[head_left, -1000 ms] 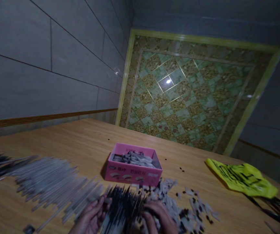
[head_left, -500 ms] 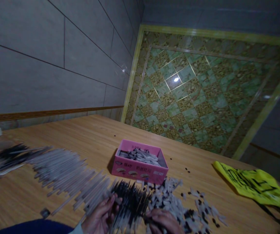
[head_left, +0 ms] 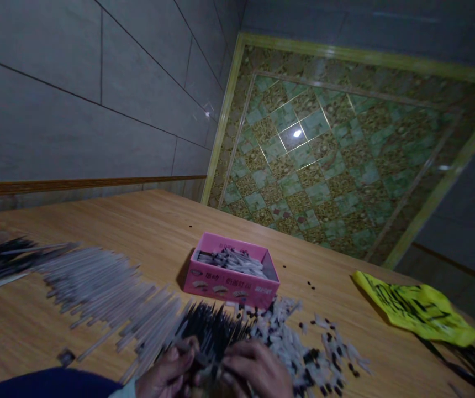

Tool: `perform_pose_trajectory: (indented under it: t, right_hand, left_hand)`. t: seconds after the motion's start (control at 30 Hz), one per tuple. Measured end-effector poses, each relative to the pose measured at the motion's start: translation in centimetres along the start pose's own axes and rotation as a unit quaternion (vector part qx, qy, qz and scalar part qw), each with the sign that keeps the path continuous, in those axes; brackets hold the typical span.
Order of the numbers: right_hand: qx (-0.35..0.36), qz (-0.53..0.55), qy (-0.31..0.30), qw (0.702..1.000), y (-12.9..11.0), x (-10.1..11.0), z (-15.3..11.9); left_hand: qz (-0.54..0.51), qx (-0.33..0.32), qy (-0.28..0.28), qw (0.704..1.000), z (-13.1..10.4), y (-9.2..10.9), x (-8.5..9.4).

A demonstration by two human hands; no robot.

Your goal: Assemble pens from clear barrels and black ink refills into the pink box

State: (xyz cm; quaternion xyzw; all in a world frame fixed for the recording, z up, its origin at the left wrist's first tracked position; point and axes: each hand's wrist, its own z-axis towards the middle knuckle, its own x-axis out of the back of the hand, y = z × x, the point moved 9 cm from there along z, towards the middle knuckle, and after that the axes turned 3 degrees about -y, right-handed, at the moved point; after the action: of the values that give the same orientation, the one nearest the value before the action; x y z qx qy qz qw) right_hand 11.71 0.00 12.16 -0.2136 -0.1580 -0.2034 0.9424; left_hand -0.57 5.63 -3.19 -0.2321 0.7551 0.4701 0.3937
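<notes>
At the bottom centre, my left hand point(head_left: 172, 369) has its fingers closed round a small greyish piece, too blurred to name. Close beside it, my right hand point(head_left: 254, 367) is bent with its fingertips pressed together near the left fingers; what they pinch is too small to tell. Dark-tipped thin sticks point(head_left: 215, 329) lie in a bundle just beyond both hands. Left of them spreads a row of clear thin tubes point(head_left: 96, 279). Many small whitish caps and black bits point(head_left: 289, 342) are scattered to the right. Behind stands an open pink box point(head_left: 229, 284) holding whitish pieces.
A yellow bag point(head_left: 415, 307) with black print and dark straps rests at the right of the wooden table point(head_left: 138, 221). More dark sticks point(head_left: 9, 254) lie at the far left. A small dark square object point(head_left: 66, 357) is near the front edge. Tiled walls stand behind.
My right hand has moved left and up to meet my left hand; they were apart before. The whole view has shifted slightly.
</notes>
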Motion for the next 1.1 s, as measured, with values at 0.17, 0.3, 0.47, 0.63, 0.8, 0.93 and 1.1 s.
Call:
perform_pose_trajectory:
  t: [0.17,0.3,0.47,0.63,0.8,0.93,1.1]
  right_hand:
    - [-0.087,-0.009,-0.066,0.994,2.8,0.9,1.0]
    - [-0.24,-0.175,-0.224,0.928,7.5,1.0,-0.6]
    - [-0.32,-0.315,-0.371,0.813,11.0,-1.7,-5.3]
    - [-0.314,-0.367,-0.368,0.794,11.4,-3.5,-6.6]
    - [-0.317,-0.368,-0.358,0.797,11.5,-3.4,-6.7]
    - [-0.315,-0.363,-0.366,0.797,11.5,-3.5,-6.8]
    - [-0.309,-0.374,-0.363,0.795,11.3,-3.9,-6.7]
  left_hand:
    - [-0.072,0.006,0.063,0.995,0.2,0.4,1.5]
    - [-0.103,0.005,0.106,0.989,0.4,0.8,2.2]
    - [-0.094,-0.007,0.101,0.99,0.6,0.9,2.0]
    - [-0.086,-0.01,0.113,0.99,0.6,0.7,2.5]
    - [-0.073,-0.012,0.086,0.994,0.9,0.6,2.6]
    - [-0.063,-0.022,0.1,0.993,0.8,0.8,2.5]
    - [-0.056,-0.021,0.117,0.991,0.6,0.7,2.7]
